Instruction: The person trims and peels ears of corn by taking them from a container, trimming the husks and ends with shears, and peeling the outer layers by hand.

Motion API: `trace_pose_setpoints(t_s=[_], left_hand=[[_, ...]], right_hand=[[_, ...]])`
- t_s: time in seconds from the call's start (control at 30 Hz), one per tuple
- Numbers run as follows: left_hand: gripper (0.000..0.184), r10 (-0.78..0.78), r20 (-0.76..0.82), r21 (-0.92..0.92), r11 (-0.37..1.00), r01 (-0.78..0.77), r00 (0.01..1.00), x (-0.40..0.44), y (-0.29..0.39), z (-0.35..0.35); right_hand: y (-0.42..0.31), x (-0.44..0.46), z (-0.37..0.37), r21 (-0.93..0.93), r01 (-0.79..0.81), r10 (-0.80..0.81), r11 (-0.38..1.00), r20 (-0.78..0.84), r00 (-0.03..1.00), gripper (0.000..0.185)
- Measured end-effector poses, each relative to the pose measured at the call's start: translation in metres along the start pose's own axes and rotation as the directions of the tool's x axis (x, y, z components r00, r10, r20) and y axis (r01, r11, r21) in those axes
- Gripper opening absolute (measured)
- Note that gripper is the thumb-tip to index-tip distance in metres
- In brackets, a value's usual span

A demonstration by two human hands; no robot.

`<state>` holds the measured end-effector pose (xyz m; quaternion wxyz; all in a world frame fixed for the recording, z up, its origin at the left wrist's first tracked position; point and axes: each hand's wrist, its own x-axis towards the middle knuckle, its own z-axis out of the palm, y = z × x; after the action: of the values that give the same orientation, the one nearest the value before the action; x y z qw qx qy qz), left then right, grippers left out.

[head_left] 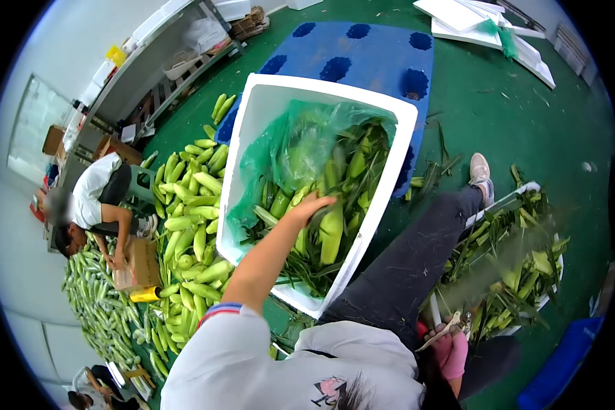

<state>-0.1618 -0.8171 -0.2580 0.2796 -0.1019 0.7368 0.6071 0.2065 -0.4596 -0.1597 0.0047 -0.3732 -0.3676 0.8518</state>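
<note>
My left hand [310,206] is closed on a green-husked ear of corn [331,236] inside a white foam box [404,137]. Around it in the box lie more unshucked corn and long leaves, partly covered by a green plastic bag [266,154]. My right hand [449,348], in a pink glove with bare fingertips, is wrapped round the pale handles of pruning shears [439,332]. It is beside my leg, close to a white container [531,186] heaped with cut husks and leaves [506,266].
A large pile of trimmed corn [191,225] lies left of the box. Behind the box is a blue pallet [383,58]. A crouching person [97,191] handles a cardboard box [138,263] beside wrapped corn [99,301]. Foam sheets [465,27] lie at the back right.
</note>
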Motion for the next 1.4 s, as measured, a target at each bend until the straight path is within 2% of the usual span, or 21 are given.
trace_pose_setpoints(t_s=[0.03, 0.1, 0.2, 0.3, 0.37, 0.43, 0.53, 0.63, 0.67, 0.77, 0.8, 0.83, 0.9, 0.93, 1.0, 1.03, 1.07, 1.1, 1.17, 1.3, 1.4], left_hand=[[0.064, -0.109, 0.094, -0.368, 0.920, 0.137, 0.990, -0.034, -0.001, 0.007], [0.060, 0.166, 0.344, -0.838, 0.499, 0.223, 0.924, -0.085, 0.000, 0.023], [0.062, 0.268, 0.153, -0.954, 0.292, 0.071, 0.951, -0.127, 0.044, 0.067], [0.066, 0.537, 0.432, -0.895, 0.354, 0.272, 0.724, -0.135, 0.099, 0.130], [0.072, 0.451, 0.524, -0.804, 0.542, 0.244, 0.722, -0.151, 0.136, 0.195], [0.070, 0.333, 0.583, -0.677, 0.703, 0.216, 0.741, -0.165, 0.157, 0.263], [0.079, 0.240, 0.674, -0.391, 0.918, 0.061, 0.698, -0.177, 0.161, 0.354], [0.089, 0.317, 0.716, -0.388, 0.921, -0.023, 0.623, -0.203, 0.153, 0.415], [0.091, 0.272, 0.803, -0.353, 0.934, 0.055, 0.531, -0.204, 0.150, 0.425], [0.086, 0.026, 0.895, -0.172, 0.941, 0.290, 0.445, -0.164, 0.123, 0.456], [0.084, 0.069, 0.850, -0.117, 0.991, 0.060, 0.523, -0.165, 0.116, 0.466], [0.080, 0.091, 0.880, -0.069, 0.996, -0.064, 0.465, -0.165, 0.113, 0.467], [0.058, 0.055, 0.926, -0.101, 0.989, 0.107, 0.374, -0.171, 0.115, 0.470], [0.064, 0.082, 0.902, -0.145, 0.982, 0.118, 0.425, -0.173, 0.117, 0.476], [0.058, 0.244, 0.797, -0.112, 0.959, -0.262, 0.553, -0.160, 0.123, 0.480], [0.056, 0.343, 0.742, -0.072, 0.895, -0.440, 0.576, -0.154, 0.130, 0.481], [0.061, 0.476, 0.737, 0.020, 0.694, -0.720, 0.480, -0.150, 0.144, 0.479], [0.065, 0.517, 0.725, 0.133, 0.544, -0.828, 0.456, -0.138, 0.144, 0.473], [0.067, 0.526, 0.758, 0.302, 0.242, -0.922, 0.387, -0.151, 0.164, 0.465], [0.063, 0.397, 0.870, 0.305, 0.030, -0.952, 0.292, -0.174, 0.183, 0.456], [0.071, -0.006, 0.948, 0.296, 0.379, -0.877, 0.317, -0.157, 0.197, 0.444]], right_hand=[[0.002, -0.002, -0.001, -0.014, 0.008, -0.007, 1.000, 0.013, 1.000, 0.046], [0.012, 0.000, -0.009, -0.008, 0.016, -0.016, 1.000, 0.032, 0.999, 0.046], [0.018, 0.013, -0.027, -0.122, 0.079, -0.061, 0.989, 0.144, 0.988, 0.040], [-0.023, -0.013, 0.033, -0.129, 0.313, -0.298, 0.941, 0.127, 0.946, 0.038], [-0.057, -0.019, 0.047, -0.159, 0.350, -0.323, 0.923, 0.172, 0.930, 0.042], [-0.074, -0.015, 0.034, -0.309, 0.572, -0.525, 0.760, 0.228, 0.820, 0.049], [-0.090, -0.021, 0.011, -0.193, 0.552, -0.537, 0.811, 0.126, 0.834, 0.060], [-0.094, -0.034, -0.029, -0.054, 0.366, -0.369, 0.929, -0.069, 0.927, 0.062], [-0.090, -0.037, -0.040, 0.050, 0.420, -0.413, 0.906, -0.117, 0.903, 0.063], [-0.074, -0.038, -0.066, 0.185, 0.502, -0.474, 0.845, -0.180, 0.862, 0.064], [-0.072, -0.038, -0.072, 0.170, 0.483, -0.459, 0.859, -0.162, 0.873, 0.064], [-0.070, -0.039, -0.073, 0.158, 0.458, -0.439, 0.875, -0.142, 0.887, 0.064], [-0.072, -0.035, -0.079, -0.034, 0.423, -0.422, 0.906, -0.175, 0.890, 0.063], [-0.073, -0.029, -0.081, -0.181, 0.444, -0.476, 0.878, -0.212, 0.854, 0.064], [-0.086, -0.018, -0.086, -0.513, 0.519, -0.696, 0.684, -0.244, 0.676, 0.066], [-0.096, -0.020, -0.085, -0.400, 0.575, -0.697, 0.714, -0.324, 0.640, 0.069], [-0.109, -0.025, -0.092, -0.493, 0.537, -0.710, 0.685, -0.282, 0.646, 0.070], [-0.119, -0.028, -0.102, -0.582, 0.490, -0.714, 0.649, -0.242, 0.657, 0.072], [-0.134, -0.023, -0.108, -0.756, 0.396, -0.737, 0.521, -0.164, 0.656, 0.076], [-0.151, -0.004, -0.116, -0.882, 0.365, -0.798, 0.298, -0.021, 0.602, 0.079], [-0.175, -0.006, -0.120, -0.879, 0.468, -0.753, 0.088, 0.249, 0.609, 0.079]])
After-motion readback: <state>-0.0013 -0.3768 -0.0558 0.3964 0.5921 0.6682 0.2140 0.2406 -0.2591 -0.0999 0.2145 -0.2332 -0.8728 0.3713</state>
